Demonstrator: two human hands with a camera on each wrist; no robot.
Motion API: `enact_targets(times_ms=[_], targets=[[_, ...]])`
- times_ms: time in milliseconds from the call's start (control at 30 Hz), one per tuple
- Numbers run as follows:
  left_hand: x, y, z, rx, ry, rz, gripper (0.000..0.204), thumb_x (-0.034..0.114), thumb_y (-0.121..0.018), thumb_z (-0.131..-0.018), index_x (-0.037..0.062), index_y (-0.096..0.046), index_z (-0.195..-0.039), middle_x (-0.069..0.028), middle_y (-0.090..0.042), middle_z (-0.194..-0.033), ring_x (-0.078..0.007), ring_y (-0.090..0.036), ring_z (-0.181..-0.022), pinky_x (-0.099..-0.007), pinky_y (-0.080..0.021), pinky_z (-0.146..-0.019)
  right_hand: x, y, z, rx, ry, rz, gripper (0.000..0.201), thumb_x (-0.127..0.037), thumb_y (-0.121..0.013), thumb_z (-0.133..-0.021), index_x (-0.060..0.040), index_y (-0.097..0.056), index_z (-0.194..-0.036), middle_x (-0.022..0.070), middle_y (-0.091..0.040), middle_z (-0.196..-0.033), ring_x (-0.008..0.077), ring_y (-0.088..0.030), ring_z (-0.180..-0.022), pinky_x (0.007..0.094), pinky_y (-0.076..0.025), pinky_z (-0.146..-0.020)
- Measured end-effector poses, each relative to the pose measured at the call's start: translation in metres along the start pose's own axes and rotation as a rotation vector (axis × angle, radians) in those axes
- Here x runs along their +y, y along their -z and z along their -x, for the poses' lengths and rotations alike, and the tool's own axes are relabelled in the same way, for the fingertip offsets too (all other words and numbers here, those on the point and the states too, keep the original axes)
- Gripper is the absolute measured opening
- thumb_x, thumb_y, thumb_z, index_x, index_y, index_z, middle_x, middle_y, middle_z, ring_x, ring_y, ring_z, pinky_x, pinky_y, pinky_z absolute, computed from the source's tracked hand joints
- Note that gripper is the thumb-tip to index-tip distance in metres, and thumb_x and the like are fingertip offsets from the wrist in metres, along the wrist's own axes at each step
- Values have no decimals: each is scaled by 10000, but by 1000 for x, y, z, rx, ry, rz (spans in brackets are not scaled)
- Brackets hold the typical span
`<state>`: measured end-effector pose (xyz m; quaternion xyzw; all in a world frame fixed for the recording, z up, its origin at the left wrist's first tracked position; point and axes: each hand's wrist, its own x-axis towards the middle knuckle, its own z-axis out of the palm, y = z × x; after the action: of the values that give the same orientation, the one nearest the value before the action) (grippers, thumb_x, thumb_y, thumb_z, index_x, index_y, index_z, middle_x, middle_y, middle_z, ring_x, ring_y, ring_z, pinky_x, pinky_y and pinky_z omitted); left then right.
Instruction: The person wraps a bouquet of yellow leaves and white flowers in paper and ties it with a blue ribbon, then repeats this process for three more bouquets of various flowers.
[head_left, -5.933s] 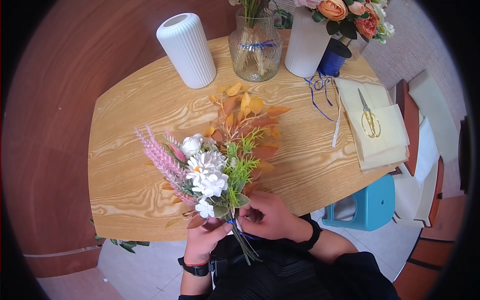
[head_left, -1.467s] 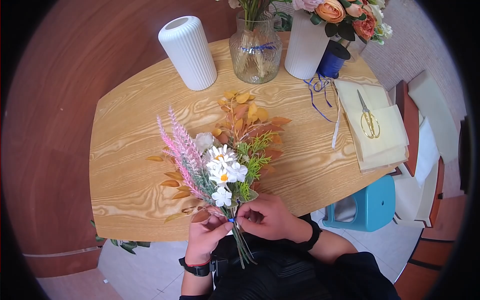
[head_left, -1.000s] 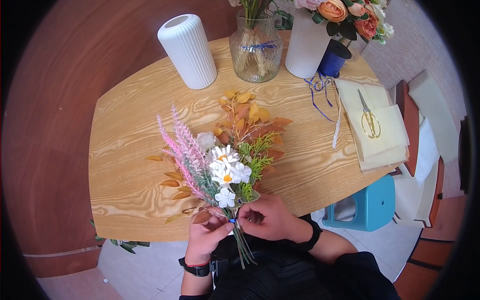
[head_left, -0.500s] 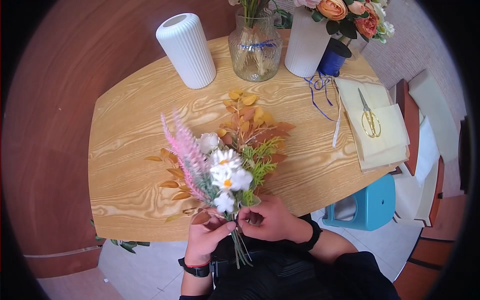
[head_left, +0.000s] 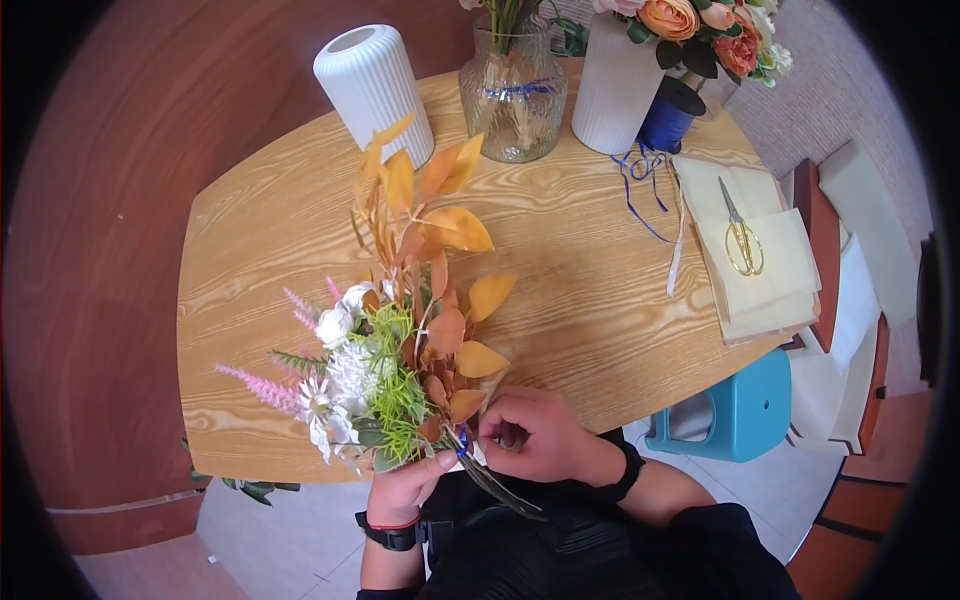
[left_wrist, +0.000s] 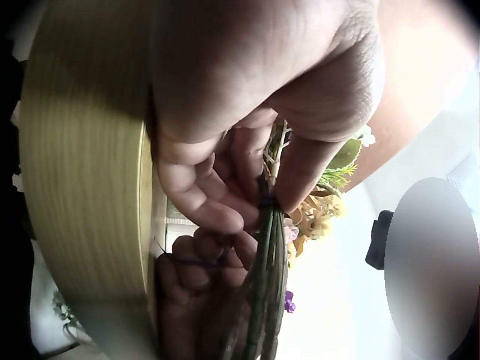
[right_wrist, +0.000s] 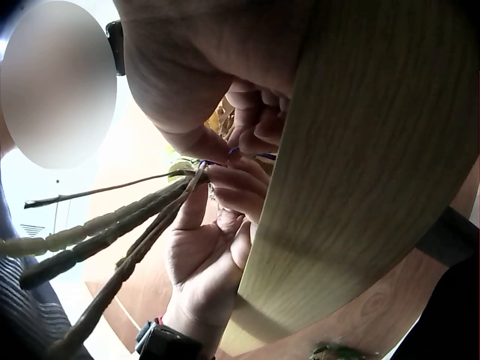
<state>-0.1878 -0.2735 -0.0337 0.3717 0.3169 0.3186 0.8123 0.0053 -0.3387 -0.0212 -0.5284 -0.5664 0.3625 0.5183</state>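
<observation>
My left hand [head_left: 405, 487] grips a bouquet of artificial flowers by its stems, at the table's near edge. The bouquet has orange leaves [head_left: 455, 228], white flowers [head_left: 352, 375], pink spikes [head_left: 262, 388] and green sprigs [head_left: 392, 400]. Blue ribbon [head_left: 462, 441] circles the stems beside my left thumb. Close on the right, my right hand [head_left: 540, 432] has its fingers curled; in the right wrist view its thumb and finger pinch the ribbon [right_wrist: 234, 151]. Bare stems [left_wrist: 262, 285] stick out below the left hand in the left wrist view.
At the back of the wooden table [head_left: 570, 330] stand a white ribbed vase [head_left: 375, 95], a glass vase [head_left: 512, 110] and another white vase [head_left: 612, 90] by peach flowers. A blue ribbon spool [head_left: 668, 115] and gold-handled scissors [head_left: 741, 235] on wrapping paper [head_left: 765, 300] lie right.
The bouquet has turned in my left hand: orange leaves now stand in front, white and pink flowers have swung left, and the stem ends point further right. My right hand has barely moved.
</observation>
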Motion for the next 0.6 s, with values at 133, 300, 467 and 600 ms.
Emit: enact_targets(times_ms=[133, 300, 467, 600], targets=[[4, -2, 2, -21, 20, 55, 402, 16, -679, -789, -24, -555, -1169, -143, -619, -1041, -263, -601, -958, -383, -475, -848, -1, 0, 0, -3, -4, 4, 124, -73, -713, -755, -54, -601, -804, 35, -567, -726, 128, -571, -553, 258, -475, -510], [3, 6, 4, -59, 58, 127, 547, -16, -683, -806, -29, -479, -1313, -131, -591, -1221, -258, -593, -1111, -402, -463, -982, -1, 0, 0, -12, 5, 3, 129, -74, -714, -757, -52, -594, -798, 37, -569, -739, 131, -571, -555, 260, -477, -512], [0, 12, 3, -109, 54, 86, 566, 11, -695, -814, -31, -466, -1330, -137, -581, -1242, -261, -589, -1117, -403, -462, -982, -1, -1, 0, -13, 16, 24, 126, -74, -715, -757, -53, -597, -797, 39, -565, -742, 137, -573, -557, 264, -479, -510], [-4, 16, 3, -120, 94, 36, 524, 42, -712, -818, -21, -488, -1288, -135, -585, -1180, -253, -591, -1073, -390, -475, -934, -1, -2, 0, -3, 28, 34, 124, -79, -716, -755, -56, -602, -799, 41, -561, -735, 142, -573, -556, 268, -479, -506]])
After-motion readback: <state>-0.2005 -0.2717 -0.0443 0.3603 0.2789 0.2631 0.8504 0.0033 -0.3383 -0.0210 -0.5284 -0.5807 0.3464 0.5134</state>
